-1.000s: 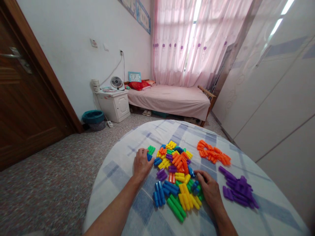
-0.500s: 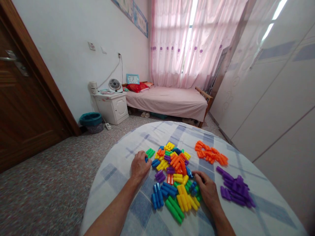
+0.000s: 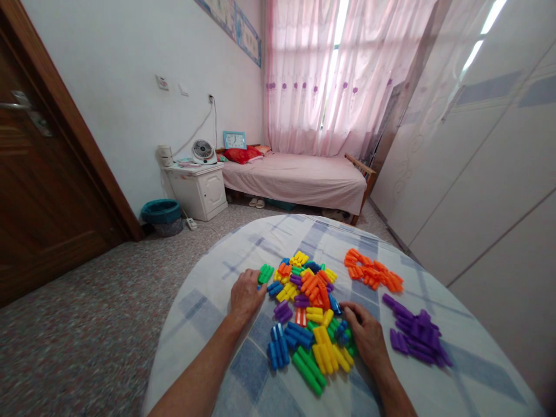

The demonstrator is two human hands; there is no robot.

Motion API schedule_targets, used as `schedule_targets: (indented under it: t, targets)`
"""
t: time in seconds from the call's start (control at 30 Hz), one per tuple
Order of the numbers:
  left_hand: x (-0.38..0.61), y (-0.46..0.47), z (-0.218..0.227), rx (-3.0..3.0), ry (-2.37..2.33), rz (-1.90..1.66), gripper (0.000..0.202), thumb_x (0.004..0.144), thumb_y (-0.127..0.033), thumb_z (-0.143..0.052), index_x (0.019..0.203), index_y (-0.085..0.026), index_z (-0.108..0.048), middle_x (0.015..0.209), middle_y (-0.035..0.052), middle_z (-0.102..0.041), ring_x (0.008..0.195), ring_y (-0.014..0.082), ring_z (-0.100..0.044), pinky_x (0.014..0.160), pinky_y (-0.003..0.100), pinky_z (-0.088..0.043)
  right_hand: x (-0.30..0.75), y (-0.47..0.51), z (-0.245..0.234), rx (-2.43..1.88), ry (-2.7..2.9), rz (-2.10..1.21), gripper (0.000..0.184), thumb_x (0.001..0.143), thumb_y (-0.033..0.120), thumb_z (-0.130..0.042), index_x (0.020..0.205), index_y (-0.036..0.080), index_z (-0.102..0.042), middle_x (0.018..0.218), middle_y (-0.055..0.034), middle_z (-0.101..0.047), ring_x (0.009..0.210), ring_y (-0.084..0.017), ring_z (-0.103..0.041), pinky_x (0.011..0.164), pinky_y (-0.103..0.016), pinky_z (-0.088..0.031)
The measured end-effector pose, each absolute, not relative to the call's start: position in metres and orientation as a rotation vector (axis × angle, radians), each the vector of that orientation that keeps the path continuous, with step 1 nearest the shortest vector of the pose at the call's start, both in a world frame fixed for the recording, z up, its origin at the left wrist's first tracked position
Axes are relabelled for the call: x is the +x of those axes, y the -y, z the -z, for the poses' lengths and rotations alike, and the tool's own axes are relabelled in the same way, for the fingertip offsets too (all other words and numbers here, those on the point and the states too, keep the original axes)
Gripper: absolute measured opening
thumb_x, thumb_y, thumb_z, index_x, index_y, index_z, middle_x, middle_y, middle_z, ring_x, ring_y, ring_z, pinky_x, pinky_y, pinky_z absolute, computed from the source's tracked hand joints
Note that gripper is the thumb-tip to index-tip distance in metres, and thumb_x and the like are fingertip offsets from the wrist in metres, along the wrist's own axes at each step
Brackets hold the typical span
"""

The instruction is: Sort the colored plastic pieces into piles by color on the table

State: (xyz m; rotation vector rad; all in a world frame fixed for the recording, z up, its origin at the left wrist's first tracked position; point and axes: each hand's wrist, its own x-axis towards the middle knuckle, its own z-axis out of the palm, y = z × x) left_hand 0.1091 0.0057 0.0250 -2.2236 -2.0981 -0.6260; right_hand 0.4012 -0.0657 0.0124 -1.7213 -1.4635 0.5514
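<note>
Here, the left hand (image 3: 245,297) lay knuckles-up on the blue-checked tablecloth (image 3: 226,289), its fingers curled, their tips touching a green ribbed plastic block (image 3: 264,273) just beyond them; whether they gripped it could not be told. The right hand (image 3: 368,339) rested with bent fingers at the near edge of the mixed heap of coloured plastic blocks (image 3: 310,307), touching small blue pieces (image 3: 343,331) beside its fingertips, its grasp hidden.
</note>
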Motion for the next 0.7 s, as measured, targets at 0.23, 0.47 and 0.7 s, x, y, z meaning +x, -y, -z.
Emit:
schedule_targets:
  t: [0.23,0.47,0.7]
  targets:
    - [0.106,-0.005,-0.031,-2.265,2.123,0.576,0.03,0.08,-0.033,-0.056,0.108,-0.022,-0.058,0.104,0.0045,-0.062,0.098,0.019,-0.056,0.08,0.026,-0.041,0.401,0.067,-0.013,-1.723,1.467,-0.565,0.041,0.078,0.049,-0.041,0.09,0.021,-0.069,0.098,-0.0057,-0.07,0.097,-0.024,-0.062,0.086,-0.034,-0.045]
    - [0.11,-0.005,-0.033,-2.224,2.139,0.544,0.033,0.08,-0.035,-0.056,0.11,-0.021,-0.058,0.101,0.0072,-0.062,0.097,0.0222,-0.056,0.078,0.029,-0.04,0.401,0.066,-0.014,-1.732,1.479,-0.545,0.041,0.079,0.049,-0.041,0.089,0.022,-0.07,0.096,-0.0058,-0.071,0.095,-0.025,-0.062,0.085,-0.034,-0.045]
    - [0.112,-0.007,-0.041,-2.157,2.033,0.502,0.027,0.079,-0.033,-0.054,0.102,-0.02,-0.062,0.094,0.0081,-0.062,0.093,0.0248,-0.056,0.08,0.035,-0.039,0.401,0.066,-0.013,-1.722,1.485,-0.536,0.041,0.079,0.049,-0.041,0.09,0.022,-0.07,0.098,-0.0051,-0.071,0.096,-0.024,-0.062,0.085,-0.033,-0.046]
